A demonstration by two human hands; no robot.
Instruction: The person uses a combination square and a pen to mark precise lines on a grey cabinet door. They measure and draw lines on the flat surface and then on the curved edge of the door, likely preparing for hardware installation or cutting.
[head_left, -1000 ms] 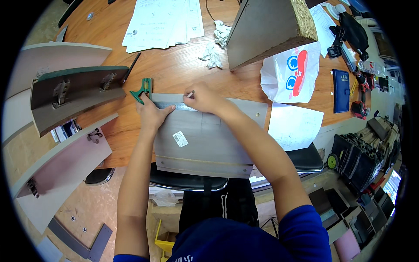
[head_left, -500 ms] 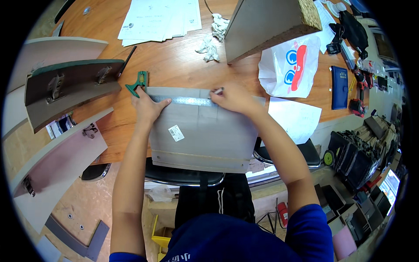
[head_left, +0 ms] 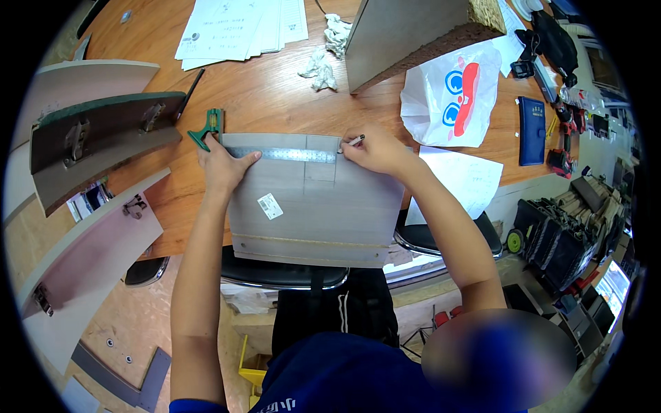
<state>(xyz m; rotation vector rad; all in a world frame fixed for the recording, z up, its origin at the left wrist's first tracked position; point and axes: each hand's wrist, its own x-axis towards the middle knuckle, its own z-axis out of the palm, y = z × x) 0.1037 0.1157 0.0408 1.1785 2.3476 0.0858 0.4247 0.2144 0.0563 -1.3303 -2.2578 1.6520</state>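
A grey board point(head_left: 313, 213) with a white label point(head_left: 270, 206) lies across the near table edge. On its far part rests the steel blade of a green-handled try square point(head_left: 282, 155). My left hand point(head_left: 224, 165) grips the square, its thumb pressed on the blade and its fingers, partly hidden, at the green handle near the board's left edge. Closed round a pen point(head_left: 357, 140), my right hand point(head_left: 375, 151) is at the right end of the blade. Thin dark lines are drawn on the board beside the blade's right end.
At left stand curved panels point(head_left: 103, 138) with metal hinges. A thick board point(head_left: 413, 41) stands upright beyond my right hand, beside a white plastic bag point(head_left: 451, 96). Paper sheets point(head_left: 241, 31), crumpled tissue point(head_left: 320, 72) and a dark blue notebook point(head_left: 531, 131) lie on the wooden table point(head_left: 275, 89).
My right hand with the pen has moved slightly right along the blade, to its end. The left hand keeps its grip. The whole view has shifted a little.
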